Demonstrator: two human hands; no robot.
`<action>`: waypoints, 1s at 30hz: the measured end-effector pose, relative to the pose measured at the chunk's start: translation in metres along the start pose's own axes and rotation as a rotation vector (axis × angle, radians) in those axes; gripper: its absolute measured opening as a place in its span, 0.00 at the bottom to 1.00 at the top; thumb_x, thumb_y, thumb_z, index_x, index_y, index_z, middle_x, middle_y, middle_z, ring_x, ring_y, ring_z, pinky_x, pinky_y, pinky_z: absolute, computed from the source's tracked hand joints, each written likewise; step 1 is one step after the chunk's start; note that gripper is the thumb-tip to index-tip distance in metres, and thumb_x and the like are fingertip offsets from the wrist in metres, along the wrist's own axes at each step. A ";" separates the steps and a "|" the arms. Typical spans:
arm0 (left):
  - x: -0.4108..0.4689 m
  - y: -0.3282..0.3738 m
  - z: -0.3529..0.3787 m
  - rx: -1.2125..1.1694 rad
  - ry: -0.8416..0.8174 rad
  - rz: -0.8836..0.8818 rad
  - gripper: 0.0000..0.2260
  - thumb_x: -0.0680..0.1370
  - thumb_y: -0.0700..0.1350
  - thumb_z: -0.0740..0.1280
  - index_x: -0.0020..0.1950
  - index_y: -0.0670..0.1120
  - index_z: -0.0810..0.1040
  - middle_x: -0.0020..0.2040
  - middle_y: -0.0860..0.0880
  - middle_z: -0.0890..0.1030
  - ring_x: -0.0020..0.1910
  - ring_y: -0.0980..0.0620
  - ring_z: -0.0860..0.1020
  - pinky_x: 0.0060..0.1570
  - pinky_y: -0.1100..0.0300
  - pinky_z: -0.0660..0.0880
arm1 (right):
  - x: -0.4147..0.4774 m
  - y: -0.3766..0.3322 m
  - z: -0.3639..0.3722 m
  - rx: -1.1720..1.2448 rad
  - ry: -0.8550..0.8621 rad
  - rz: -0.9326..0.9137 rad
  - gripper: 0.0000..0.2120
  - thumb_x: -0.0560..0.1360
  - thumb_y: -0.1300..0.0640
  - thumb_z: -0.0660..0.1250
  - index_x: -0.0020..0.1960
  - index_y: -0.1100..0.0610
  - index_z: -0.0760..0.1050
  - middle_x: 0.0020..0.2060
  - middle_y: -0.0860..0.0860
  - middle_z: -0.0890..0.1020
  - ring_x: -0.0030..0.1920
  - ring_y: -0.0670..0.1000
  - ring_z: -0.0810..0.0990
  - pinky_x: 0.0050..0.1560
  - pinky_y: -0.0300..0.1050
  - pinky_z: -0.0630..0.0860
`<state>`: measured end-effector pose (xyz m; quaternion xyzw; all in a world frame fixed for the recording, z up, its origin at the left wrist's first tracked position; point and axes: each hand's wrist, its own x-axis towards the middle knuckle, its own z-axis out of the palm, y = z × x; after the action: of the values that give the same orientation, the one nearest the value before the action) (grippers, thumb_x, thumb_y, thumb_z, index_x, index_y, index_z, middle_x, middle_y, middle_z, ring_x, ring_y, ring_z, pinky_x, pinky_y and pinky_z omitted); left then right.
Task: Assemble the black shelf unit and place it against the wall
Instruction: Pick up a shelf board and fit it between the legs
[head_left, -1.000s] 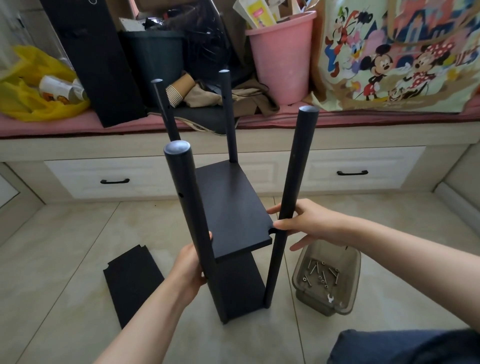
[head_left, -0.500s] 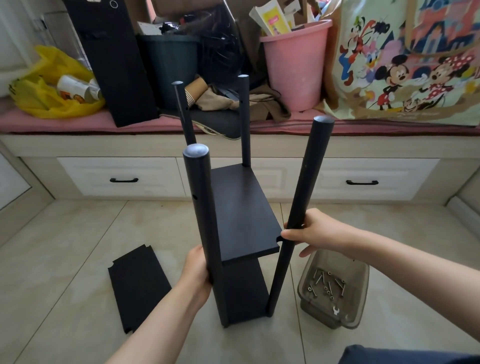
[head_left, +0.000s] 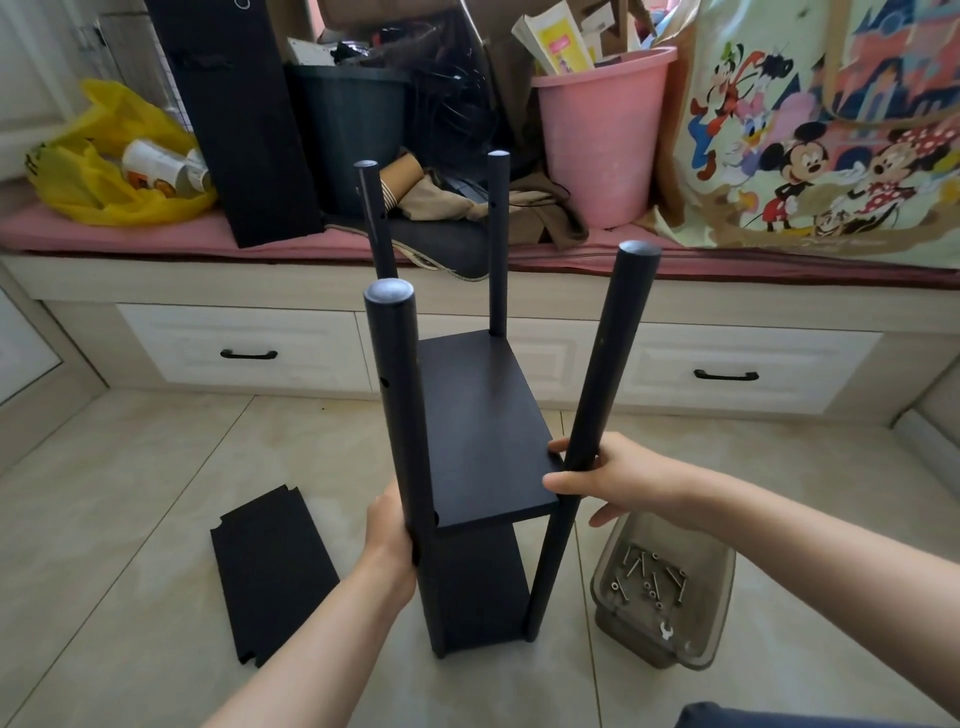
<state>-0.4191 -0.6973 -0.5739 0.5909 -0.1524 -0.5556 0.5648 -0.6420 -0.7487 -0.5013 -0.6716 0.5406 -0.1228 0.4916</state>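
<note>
The black shelf unit (head_left: 483, 415) stands on the tiled floor in the middle, with several round black posts and two boards fitted. My left hand (head_left: 389, 535) grips the near left post (head_left: 400, 405) low down. My right hand (head_left: 613, 478) holds the near right post (head_left: 597, 395), which leans outward to the right, at the corner of the upper board. A loose black shelf board (head_left: 270, 571) lies flat on the floor to the left.
A clear plastic tub (head_left: 660, 592) with screws and a small wrench sits on the floor to the right. Behind runs a bench with white drawers (head_left: 244, 353), piled with a pink bucket (head_left: 602, 135), a yellow bag (head_left: 104, 166), a tall black panel (head_left: 244, 119) and a cartoon-printed bag (head_left: 831, 130).
My right hand has closed further round the right post at the board's corner. The view has shifted slightly; the unit stays where it was.
</note>
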 end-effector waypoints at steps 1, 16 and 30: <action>-0.001 0.001 0.001 -0.011 0.003 0.006 0.21 0.82 0.50 0.64 0.30 0.49 0.84 0.26 0.52 0.79 0.22 0.56 0.78 0.23 0.64 0.74 | 0.001 -0.001 0.002 0.003 0.012 0.002 0.24 0.77 0.48 0.70 0.69 0.45 0.66 0.56 0.44 0.76 0.53 0.43 0.78 0.38 0.38 0.80; 0.016 0.021 -0.002 -0.114 0.042 0.056 0.26 0.83 0.58 0.58 0.28 0.51 0.82 0.27 0.54 0.80 0.23 0.56 0.79 0.22 0.66 0.73 | 0.011 0.000 0.027 0.000 0.066 -0.020 0.06 0.78 0.49 0.68 0.51 0.51 0.78 0.52 0.56 0.83 0.52 0.57 0.82 0.44 0.42 0.79; -0.001 -0.014 0.000 0.299 0.471 0.103 0.26 0.84 0.61 0.46 0.62 0.42 0.72 0.66 0.40 0.73 0.63 0.38 0.72 0.68 0.41 0.66 | 0.011 -0.008 0.025 -0.108 0.071 -0.016 0.25 0.75 0.43 0.70 0.70 0.44 0.71 0.45 0.45 0.80 0.48 0.48 0.83 0.40 0.41 0.83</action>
<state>-0.4255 -0.6922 -0.5855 0.7720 -0.1269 -0.3449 0.5186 -0.6153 -0.7450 -0.5109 -0.6965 0.5581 -0.1211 0.4344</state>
